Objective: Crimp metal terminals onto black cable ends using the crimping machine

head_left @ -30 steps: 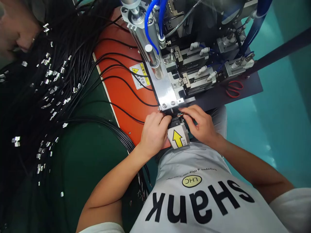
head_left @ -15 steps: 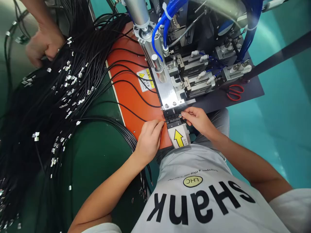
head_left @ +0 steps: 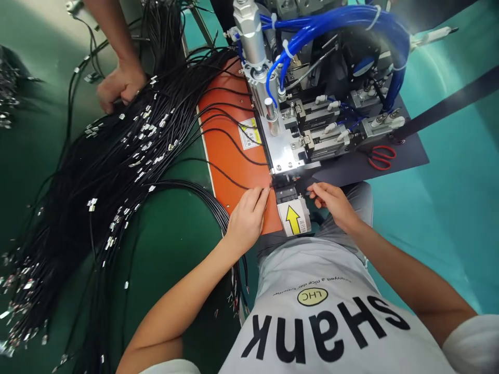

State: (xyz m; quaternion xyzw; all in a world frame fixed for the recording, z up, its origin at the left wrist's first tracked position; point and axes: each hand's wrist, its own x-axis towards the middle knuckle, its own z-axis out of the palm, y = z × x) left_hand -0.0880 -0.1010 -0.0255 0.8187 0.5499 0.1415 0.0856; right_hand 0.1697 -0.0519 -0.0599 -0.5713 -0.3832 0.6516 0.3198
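Observation:
My left hand (head_left: 247, 218) rests on the orange plate (head_left: 230, 176), its fingers pressed together on a thin black cable (head_left: 230, 179) that runs to the machine's near end. My right hand (head_left: 331, 205) is just right of the black cable slot (head_left: 286, 193), its thumb and fingers pinched; whether anything small is between them I cannot make out. Between the hands, below the slot, sits a white block with a yellow arrow (head_left: 293, 219). More black cables (head_left: 234, 143) cross the plate into the machine's edge.
The machine (head_left: 280, 140) has a silver cylinder (head_left: 249, 41) and blue air hoses (head_left: 346, 21). Red-handled scissors (head_left: 382, 157) lie at right. On the green table (head_left: 175, 239), a large heap of black cables (head_left: 105, 161) with metal ends spreads left. Another person's hand (head_left: 122, 85) touches it.
My right hand has drawn away from the slot to the right, off the cable's end. My left hand stays on the cable near the slot. The camera view has shifted left.

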